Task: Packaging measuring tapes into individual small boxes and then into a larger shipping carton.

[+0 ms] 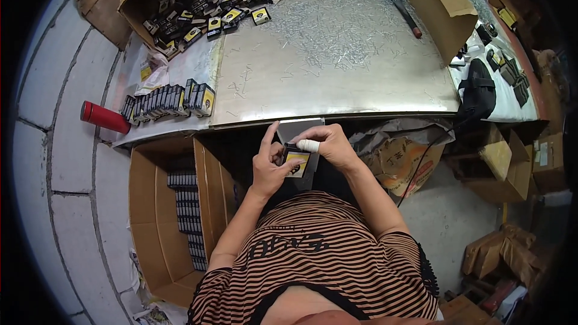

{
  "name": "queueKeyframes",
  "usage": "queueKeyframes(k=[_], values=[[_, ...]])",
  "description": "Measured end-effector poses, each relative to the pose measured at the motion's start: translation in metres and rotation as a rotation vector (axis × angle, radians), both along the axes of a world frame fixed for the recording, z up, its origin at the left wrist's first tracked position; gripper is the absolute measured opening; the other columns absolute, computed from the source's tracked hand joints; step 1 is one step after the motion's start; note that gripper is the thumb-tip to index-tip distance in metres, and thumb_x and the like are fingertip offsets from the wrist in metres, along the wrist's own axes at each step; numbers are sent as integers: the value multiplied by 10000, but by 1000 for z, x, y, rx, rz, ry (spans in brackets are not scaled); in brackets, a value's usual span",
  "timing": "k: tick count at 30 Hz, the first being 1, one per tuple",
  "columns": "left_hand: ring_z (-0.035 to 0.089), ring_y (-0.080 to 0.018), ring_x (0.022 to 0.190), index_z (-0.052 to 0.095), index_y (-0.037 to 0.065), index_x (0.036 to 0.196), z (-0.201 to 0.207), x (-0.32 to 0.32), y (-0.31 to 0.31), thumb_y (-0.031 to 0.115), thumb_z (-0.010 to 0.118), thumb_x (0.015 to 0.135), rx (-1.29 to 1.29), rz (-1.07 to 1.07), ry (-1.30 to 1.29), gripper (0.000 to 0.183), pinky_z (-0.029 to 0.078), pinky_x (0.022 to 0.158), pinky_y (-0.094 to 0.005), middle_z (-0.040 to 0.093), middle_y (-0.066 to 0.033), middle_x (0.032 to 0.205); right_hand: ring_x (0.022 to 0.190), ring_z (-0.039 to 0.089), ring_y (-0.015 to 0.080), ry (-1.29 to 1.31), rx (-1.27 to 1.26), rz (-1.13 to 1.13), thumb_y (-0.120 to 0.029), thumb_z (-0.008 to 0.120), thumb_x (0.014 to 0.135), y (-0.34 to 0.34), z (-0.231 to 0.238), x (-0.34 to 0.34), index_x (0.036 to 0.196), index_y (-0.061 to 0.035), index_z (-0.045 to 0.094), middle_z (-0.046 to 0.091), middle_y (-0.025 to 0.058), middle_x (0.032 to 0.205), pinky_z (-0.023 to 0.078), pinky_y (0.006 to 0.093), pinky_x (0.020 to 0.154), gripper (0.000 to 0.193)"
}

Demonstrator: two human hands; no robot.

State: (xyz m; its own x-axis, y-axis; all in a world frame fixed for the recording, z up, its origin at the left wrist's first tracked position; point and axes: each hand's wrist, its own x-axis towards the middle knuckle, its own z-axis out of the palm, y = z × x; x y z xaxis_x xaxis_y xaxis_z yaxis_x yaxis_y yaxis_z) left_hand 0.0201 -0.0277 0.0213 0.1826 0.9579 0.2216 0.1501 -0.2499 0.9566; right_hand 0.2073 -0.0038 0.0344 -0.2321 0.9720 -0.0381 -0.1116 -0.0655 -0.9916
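In front of my waist, just below the table edge, my left hand (271,165) holds a small black and yellow cardboard box (297,167). Its thumb lies across the yellow face and its index finger points up, away from the box. My right hand (334,147) pinches the top end of the same box. White tape or a cover wraps one of its fingers. What lies inside the box, and whether its top flap is open, is hidden by the fingers.
Thin shiny metal pieces (337,42) lie scattered over the table (259,96). Similar boxes (232,15) heap inside a carton at the back left; a row of them (159,102) stands near a red bottle (105,117). An open carton (159,222) with stacked boxes sits at lower left.
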Motion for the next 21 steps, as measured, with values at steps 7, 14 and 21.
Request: queueKeyframes(k=[7, 14, 21], values=[[561, -38, 747, 389, 18, 1422, -1, 7, 4, -33, 736, 802, -67, -17, -174, 712, 479, 650, -183, 617, -26, 851, 929, 653, 138, -83, 96, 3, -141, 666, 896, -12, 2, -19, 1041, 5, 716, 716, 115, 1037, 523, 277, 844, 211], [634, -84, 824, 600, 3, 1225, 9, -3, 32, 25, 739, 818, 101, 113, -243, 430, 519, 681, -235, 680, -90, 1006, 1119, 586, 167, 125, 157, -143, -97, 550, 966, 14, 17, -50, 1183, 11, 630, 633, 115, 1222, 440, 286, 980, 256], [529, -366, 1036, 592, 23, 1108, 65, -83, 170, 266, 719, 803, 464, 484, 1038, 410, 484, 812, -442, 561, -185, 1112, 1163, 589, 251, -436, 396, -110, -67, 566, 933, 105, 20, -17, 1137, 4, 654, 634, 154, 1229, 434, 337, 1010, 233]])
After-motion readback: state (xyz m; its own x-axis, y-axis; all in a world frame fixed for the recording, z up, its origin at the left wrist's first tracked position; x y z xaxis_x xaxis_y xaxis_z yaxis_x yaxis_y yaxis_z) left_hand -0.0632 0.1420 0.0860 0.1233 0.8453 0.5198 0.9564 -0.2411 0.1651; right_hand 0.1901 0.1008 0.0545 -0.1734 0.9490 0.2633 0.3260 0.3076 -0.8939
